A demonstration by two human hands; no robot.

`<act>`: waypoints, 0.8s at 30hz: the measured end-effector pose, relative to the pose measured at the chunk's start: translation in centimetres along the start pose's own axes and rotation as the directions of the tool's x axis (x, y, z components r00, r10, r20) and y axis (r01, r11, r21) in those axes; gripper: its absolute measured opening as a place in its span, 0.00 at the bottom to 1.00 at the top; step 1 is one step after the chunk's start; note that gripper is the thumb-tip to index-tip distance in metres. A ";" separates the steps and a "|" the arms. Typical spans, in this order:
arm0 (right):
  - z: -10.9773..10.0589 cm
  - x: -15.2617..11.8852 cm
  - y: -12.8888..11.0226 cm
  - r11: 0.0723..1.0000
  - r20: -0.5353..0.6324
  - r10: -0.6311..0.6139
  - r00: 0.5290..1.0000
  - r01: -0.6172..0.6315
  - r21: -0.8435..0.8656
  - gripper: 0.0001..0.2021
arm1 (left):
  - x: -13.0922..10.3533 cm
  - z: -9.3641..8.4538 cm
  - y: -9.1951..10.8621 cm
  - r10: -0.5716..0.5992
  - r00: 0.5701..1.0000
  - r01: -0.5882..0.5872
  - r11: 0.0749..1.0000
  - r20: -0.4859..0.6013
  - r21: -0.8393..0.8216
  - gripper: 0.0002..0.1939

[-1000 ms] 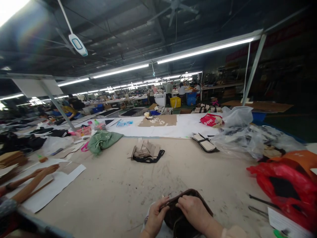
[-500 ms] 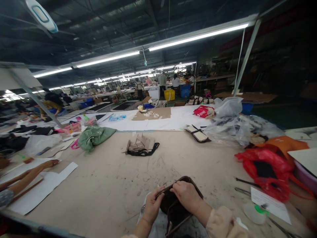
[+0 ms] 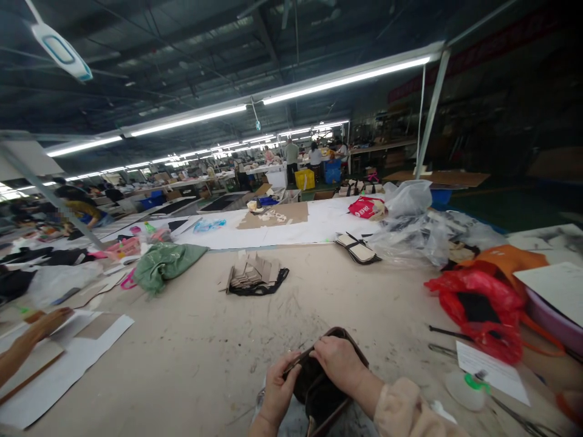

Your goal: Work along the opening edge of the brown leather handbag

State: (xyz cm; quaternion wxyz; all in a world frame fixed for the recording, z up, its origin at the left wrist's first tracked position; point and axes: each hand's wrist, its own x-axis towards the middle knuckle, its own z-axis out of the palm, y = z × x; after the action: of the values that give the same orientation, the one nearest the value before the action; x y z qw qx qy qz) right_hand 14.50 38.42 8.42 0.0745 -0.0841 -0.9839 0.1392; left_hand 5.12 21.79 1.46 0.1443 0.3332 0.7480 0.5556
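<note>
Brown bag (image 3: 317, 394) lies open directly beneath the grip, its rim pinched between the fingers of the left hand (image 3: 279, 385) and right hand (image 3: 340, 365), set close together. Beyond the grip, cardboard pieces (image 3: 255, 272) rest on the worktable (image 3: 191, 358).

Left hand (image 3: 279, 388): gripping brown bag's (image 3: 348, 347) rim
Right hand (image 3: 339, 364): pinching same rim
Worktop (image 3: 195, 352): beneath red plastic bag (image 3: 494, 309)
</note>
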 end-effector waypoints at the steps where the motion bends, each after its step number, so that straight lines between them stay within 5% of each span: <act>1: 0.0 0.0 0.0 1.000 0.004 0.003 1.000 -0.003 0.000 0.09 | 0.0 0.0 0.0 0.005 1.000 -0.005 1.000 -0.006 0.010 0.15; 24: 0.1 0.1 0.1 0.999 -0.016 0.023 1.000 -0.022 0.035 0.11 | 0.1 0.8 1.1 -0.056 0.998 0.054 0.998 -0.042 -0.045 0.16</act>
State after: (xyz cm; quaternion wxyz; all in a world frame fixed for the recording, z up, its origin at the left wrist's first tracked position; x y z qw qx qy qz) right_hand 14.42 38.51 8.30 0.0824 -0.0948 -0.9797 0.1564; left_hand 5.88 22.60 2.17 0.1505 0.2971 0.7475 0.5748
